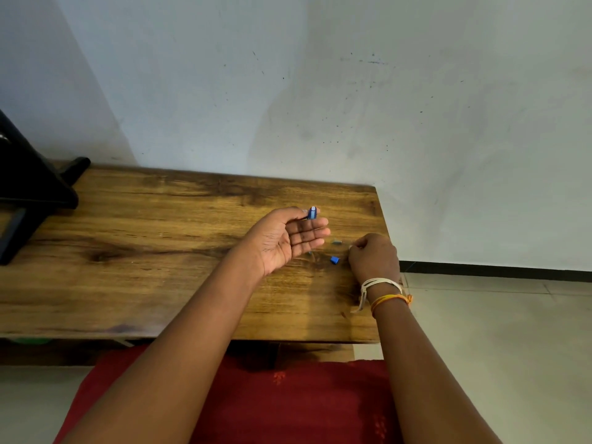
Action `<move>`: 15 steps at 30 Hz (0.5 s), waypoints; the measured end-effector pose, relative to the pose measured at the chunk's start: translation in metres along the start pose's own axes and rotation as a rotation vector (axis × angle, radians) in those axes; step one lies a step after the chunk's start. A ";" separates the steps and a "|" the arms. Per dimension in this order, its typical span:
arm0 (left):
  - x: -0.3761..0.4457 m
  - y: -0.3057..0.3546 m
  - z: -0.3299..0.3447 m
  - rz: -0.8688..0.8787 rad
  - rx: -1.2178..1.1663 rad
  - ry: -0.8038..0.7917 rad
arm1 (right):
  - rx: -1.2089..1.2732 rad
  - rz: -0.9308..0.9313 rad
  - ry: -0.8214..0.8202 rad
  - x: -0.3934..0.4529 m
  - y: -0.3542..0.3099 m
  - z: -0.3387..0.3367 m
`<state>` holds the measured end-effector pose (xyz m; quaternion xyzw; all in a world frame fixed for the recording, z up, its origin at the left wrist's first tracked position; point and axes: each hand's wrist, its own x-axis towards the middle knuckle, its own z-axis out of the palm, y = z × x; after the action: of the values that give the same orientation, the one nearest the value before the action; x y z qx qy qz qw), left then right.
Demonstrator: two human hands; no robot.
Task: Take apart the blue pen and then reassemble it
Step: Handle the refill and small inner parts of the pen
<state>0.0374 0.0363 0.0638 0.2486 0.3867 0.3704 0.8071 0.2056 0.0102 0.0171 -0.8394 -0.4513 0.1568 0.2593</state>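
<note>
**Fingers pinch a pen part while the other hand picks among the loose pieces**

Fingers [315,230] of the left hand [285,240] are mostly spread, palm turned up and inward, while thumb and forefinger at the far side nip a short section of the blue pen [312,213], which stands up past the fingertips with a pale end showing. The right hand [373,256] is curled into a loose fist, knuckles up, resting on the wooden table [144,245] near its right edge. Its fingertips appear closed on something small and pale at their left side, but what it is I cannot tell.

Between the two sets of fingers lie loose pieces: a small blue cap-like piece [334,260] just left of the right knuckles, and a small grey piece [336,241] just beyond it, both well clear of the left fingertips.

By my judgement the pen is apart and a piece is being picked up or set down. To do this well, keep the pinch on the held section steady, its open end facing the right hand, and lift tiny parts with fingertip pressure, not a sweep, since they sit close to the table edge.

Both forearms reach forward from the lap; the right wrist, wearing thread bands [382,291], is bent down.
</note>
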 end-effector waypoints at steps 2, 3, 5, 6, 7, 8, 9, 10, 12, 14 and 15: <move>0.000 0.000 0.000 0.016 0.017 -0.010 | 0.171 -0.075 0.032 -0.003 -0.012 -0.007; 0.000 0.000 0.000 0.034 0.035 -0.009 | 0.278 -0.119 0.043 -0.006 -0.020 -0.012; 0.001 -0.002 0.001 0.095 0.087 0.018 | 0.427 -0.227 0.056 -0.014 -0.033 -0.021; 0.002 -0.003 0.002 0.134 0.117 0.038 | 0.472 -0.276 0.059 -0.017 -0.038 -0.023; 0.003 -0.004 0.002 0.173 0.148 0.061 | 0.513 -0.316 0.062 -0.021 -0.041 -0.024; 0.003 -0.004 0.002 0.208 0.182 0.084 | 0.550 -0.346 0.065 -0.023 -0.044 -0.024; 0.003 -0.004 0.003 0.241 0.226 0.109 | 0.582 -0.372 0.066 -0.025 -0.046 -0.024; 0.003 -0.005 0.003 0.274 0.284 0.140 | 0.603 -0.391 0.060 -0.026 -0.047 -0.025; 0.002 -0.006 0.003 0.346 0.429 0.217 | 0.616 -0.424 0.043 -0.028 -0.050 -0.026; 0.004 -0.008 0.002 0.445 0.599 0.297 | 0.612 -0.431 0.030 -0.029 -0.050 -0.028; 0.006 -0.008 0.001 0.504 0.681 0.322 | 0.617 -0.426 0.026 -0.029 -0.051 -0.030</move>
<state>0.0438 0.0357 0.0559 0.5256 0.5348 0.4409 0.4933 0.1703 0.0003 0.0714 -0.6108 -0.5441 0.2175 0.5325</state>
